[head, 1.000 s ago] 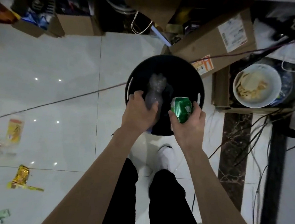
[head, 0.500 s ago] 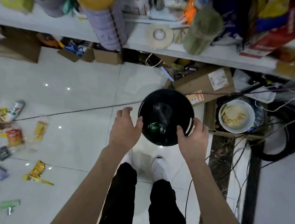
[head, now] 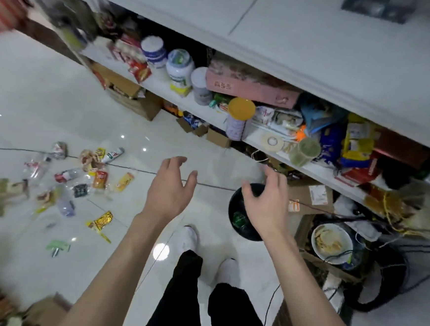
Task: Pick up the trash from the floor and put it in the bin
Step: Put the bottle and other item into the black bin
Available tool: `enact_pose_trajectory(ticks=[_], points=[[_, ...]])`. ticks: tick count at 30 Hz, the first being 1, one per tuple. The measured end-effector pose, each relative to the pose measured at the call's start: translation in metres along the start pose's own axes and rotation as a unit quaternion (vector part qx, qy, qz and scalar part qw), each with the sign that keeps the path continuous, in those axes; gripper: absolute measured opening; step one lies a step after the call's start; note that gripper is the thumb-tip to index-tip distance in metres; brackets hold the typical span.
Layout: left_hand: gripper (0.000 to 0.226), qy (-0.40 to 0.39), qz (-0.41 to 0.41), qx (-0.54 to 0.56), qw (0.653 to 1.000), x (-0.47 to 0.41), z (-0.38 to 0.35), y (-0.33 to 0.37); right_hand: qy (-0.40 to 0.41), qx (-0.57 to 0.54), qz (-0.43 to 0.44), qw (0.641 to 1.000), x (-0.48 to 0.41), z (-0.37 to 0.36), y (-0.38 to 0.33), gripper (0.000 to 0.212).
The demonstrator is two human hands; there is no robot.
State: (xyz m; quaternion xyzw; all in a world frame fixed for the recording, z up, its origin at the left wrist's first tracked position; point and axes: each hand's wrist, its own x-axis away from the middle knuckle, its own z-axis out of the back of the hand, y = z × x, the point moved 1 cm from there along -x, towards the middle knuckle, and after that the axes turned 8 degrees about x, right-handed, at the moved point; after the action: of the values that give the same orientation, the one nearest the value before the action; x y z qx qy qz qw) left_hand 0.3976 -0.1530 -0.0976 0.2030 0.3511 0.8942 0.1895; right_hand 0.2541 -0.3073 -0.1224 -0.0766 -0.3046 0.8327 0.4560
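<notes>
Hands coming away empty as the view swings back to the litter

A second ago the left hand [head: 169, 190] was holding a clear bottle and the right hand [head: 264, 208] a green can [head: 239, 220] over the bin [head: 234, 210]. Now both hands are hanging free, fingers loosely spread and gripping nothing. The green can is lying inside the bin, showing just past the right wrist. The bottle is not showing, since the right hand is covering much of the opening. The left hand is hovering over bare floor [head: 208, 162], well clear of the rim, while the right hand is floating above the bin without touching it.

The view is swinging left and bringing the remaining trash [head: 79, 178] into sight. It is a scatter of wrappers, packets and crushed bottles lying well apart from the bin, with a gold wrapper [head: 102, 221] nearest the feet. One drop-off is looking finished, with much of the job still waiting. The next trip is probably heading for that scatter, and the thin cable [head: 131, 167] running across the floor is looking like something to step over.
</notes>
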Motion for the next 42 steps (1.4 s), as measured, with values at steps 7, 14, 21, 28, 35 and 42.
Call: enact_pose_trajectory(ticks=[7,14,21,28,35,42], points=[[0.046,0.124,-0.007,0.024,0.992,0.070,0.105,0.019,-0.026,-0.036,0.150,0.988,0.037,0.043,-0.105,0.053],[0.045,0.199,0.026,0.032,0.979,0.119,0.175,-0.037,-0.080,-0.030,0.247,0.965,0.076,0.017,-0.184,0.054],[0.041,0.229,0.112,0.050,0.966,0.150,0.247,-0.147,-0.171,0.029,0.314,0.933,0.129,-0.065,-0.277,0.052],[0.039,0.261,0.239,0.070,0.933,0.194,0.302,-0.270,-0.246,0.068,0.347,0.903,0.179,-0.159,-0.352,0.049],[0.035,0.277,0.313,0.083,0.905,0.196,0.339,-0.341,-0.295,0.097,0.399,0.863,0.196,-0.228,-0.414,0.042],[0.035,0.268,0.340,0.104,0.895,0.125,0.369,-0.382,-0.322,0.108,0.423,0.840,0.152,-0.304,-0.472,0.034]])
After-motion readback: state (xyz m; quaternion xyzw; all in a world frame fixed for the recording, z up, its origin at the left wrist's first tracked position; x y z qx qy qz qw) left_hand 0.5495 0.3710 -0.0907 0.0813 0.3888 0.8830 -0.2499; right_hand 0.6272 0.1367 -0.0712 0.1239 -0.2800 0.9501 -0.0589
